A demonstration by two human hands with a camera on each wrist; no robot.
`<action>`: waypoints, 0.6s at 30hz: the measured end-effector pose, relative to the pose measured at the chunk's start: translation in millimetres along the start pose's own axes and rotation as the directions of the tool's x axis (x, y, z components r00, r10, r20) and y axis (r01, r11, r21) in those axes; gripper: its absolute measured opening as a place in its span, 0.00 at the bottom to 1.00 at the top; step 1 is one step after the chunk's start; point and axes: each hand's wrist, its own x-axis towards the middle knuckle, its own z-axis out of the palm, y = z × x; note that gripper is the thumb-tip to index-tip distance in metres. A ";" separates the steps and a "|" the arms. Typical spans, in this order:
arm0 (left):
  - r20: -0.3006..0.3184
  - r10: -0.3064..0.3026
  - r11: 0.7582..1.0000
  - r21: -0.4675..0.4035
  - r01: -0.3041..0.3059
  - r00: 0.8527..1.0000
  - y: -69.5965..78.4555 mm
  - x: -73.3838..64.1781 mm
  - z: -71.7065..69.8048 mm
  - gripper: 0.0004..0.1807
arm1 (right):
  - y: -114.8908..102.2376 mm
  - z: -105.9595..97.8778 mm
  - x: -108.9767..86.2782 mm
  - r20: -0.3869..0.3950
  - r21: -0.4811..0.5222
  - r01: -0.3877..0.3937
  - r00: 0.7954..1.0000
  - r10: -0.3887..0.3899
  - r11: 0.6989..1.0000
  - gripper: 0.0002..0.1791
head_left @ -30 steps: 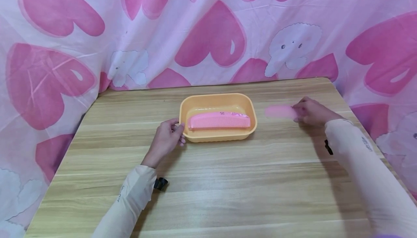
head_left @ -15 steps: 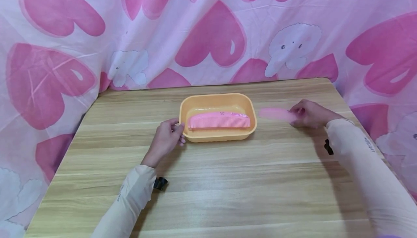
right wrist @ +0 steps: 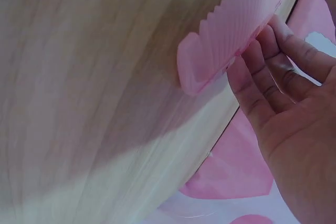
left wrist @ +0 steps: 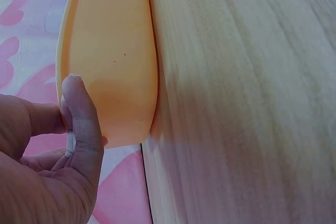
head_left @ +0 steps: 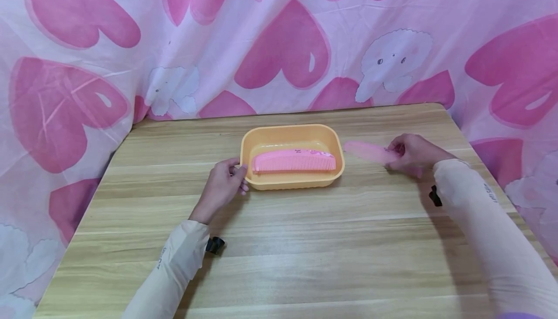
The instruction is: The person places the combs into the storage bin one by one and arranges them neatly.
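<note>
shallow plastic tray: orange
toothed plastic comb in the tray: pink
second comb: pink
tabletop: light wood grain
backdrop cloth: pink hearts

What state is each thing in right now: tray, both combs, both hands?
Tray: upright on the table, its left end gripped.
Comb in tray: lying flat inside, lengthwise, untouched.
Second comb: held off the table just right of the tray, tip pointing toward it.
Left hand: fingers curled round the tray's rim.
Right hand: pinches the second comb's end.
</note>
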 end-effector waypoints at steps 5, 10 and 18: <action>-0.006 -0.020 1.000 0.002 0.020 1.000 1.4 -0.4 0.4 0.23 | -9.2 -6.7 1.2 -0.059 0.049 -0.017 0.998 0.019 0.999 0.29; -0.010 -0.017 0.999 -0.030 0.017 1.000 1.2 0.6 2.1 0.22 | -28.7 -17.7 6.5 -0.115 0.063 0.069 0.992 -0.061 0.996 0.24; 0.003 0.010 0.998 -0.069 -0.010 1.000 3.5 4.8 8.2 0.23 | -69.3 -30.5 15.5 -0.159 0.021 0.150 0.977 -0.145 0.989 0.25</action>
